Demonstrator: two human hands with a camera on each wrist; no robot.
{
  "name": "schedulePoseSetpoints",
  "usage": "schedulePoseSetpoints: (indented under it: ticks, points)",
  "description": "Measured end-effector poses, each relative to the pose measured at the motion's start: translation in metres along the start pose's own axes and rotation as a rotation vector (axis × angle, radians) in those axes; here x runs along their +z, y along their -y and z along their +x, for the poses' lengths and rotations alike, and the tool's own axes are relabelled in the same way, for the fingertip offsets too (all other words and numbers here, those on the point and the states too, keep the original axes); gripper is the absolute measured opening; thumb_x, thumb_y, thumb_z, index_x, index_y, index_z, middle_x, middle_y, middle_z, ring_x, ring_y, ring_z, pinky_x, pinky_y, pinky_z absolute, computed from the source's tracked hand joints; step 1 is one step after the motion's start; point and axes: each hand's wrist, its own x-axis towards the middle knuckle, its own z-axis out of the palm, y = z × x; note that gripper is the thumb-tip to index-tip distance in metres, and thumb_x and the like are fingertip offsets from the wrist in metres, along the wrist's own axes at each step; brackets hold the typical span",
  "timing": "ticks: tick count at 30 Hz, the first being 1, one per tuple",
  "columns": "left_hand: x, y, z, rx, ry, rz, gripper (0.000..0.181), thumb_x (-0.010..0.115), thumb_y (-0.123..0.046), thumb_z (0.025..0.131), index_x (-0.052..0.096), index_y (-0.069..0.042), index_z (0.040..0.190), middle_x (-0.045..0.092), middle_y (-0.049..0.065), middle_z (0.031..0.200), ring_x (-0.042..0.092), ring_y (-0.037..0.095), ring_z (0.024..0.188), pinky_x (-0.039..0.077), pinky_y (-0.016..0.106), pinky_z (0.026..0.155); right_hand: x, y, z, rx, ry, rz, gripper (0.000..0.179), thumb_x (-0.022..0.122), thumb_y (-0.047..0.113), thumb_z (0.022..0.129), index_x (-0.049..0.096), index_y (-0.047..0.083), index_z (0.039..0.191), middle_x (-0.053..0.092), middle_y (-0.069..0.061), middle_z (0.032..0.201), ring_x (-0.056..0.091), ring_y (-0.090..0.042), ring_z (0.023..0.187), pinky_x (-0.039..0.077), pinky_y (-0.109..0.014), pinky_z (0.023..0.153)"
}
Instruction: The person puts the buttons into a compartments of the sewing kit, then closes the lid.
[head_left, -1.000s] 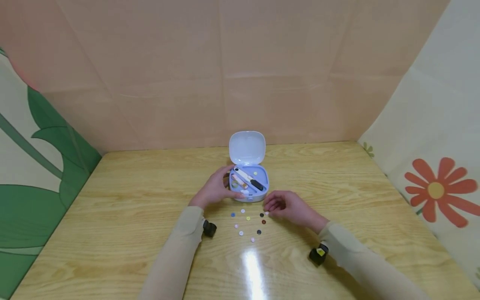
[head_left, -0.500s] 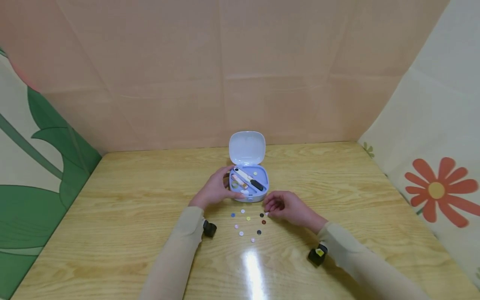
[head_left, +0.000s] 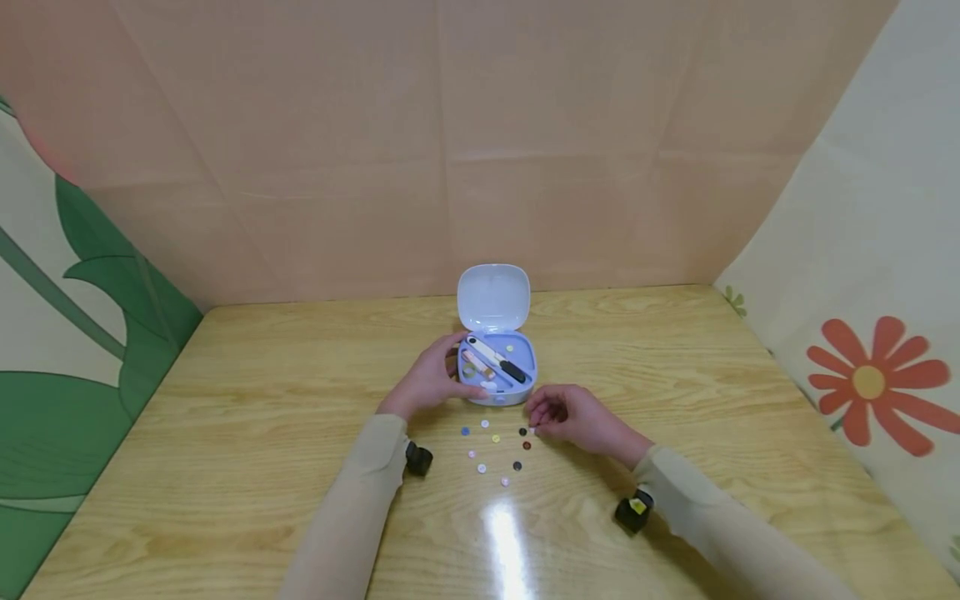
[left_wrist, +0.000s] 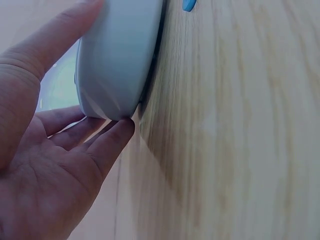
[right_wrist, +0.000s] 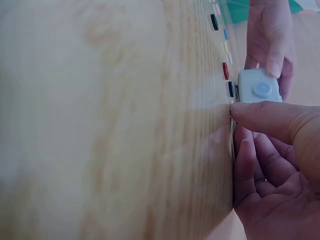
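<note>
A small pale blue and white lidded box (head_left: 498,401) stands with its lid up on the table, seen in the head view. Inside its compartments lie a white tool with a black end (head_left: 497,358), a pinkish piece and a pale yellow button (head_left: 510,348). My left hand (head_left: 429,379) grips the box's left side, thumb at the front, fingers behind; the left wrist view shows fingertips (left_wrist: 122,131) against its wall. My right hand (head_left: 573,415) rests low by the box's front right. Its thumb touches a pale button (head_left: 532,431); the other fingers are loosely curled, apart from the thumb.
Several loose buttons lie in front of the box, among them a blue button (head_left: 465,431), a yellow button (head_left: 496,438), a red button (head_left: 527,446) and a dark button (head_left: 517,466). The wooden table (head_left: 285,433) ends at a draped cloth behind.
Both hands stay nearly still. The right hand shifts very slightly at the pale button, and the whole head view has moved by a few pixels.
</note>
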Motion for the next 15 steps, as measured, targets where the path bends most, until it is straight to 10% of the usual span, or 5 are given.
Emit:
schedulePoseSetpoints:
  ticks: [15]
  points:
    - [-0.0002,-0.0068,-0.0038,-0.016,0.005,0.013,0.097,0.088,-0.014,0.066,0.034,-0.009,0.146,0.044,0.007,0.139,0.045,0.025,0.125,0.045,0.026,0.100,-0.0013,0.0034,-0.0001,0.003,0.013,-0.032,0.027,0.072,-0.006,0.079,0.065,0.004,0.104,0.065,-0.003,0.090,0.060,-0.020,0.084,0.055,-0.028,0.072]
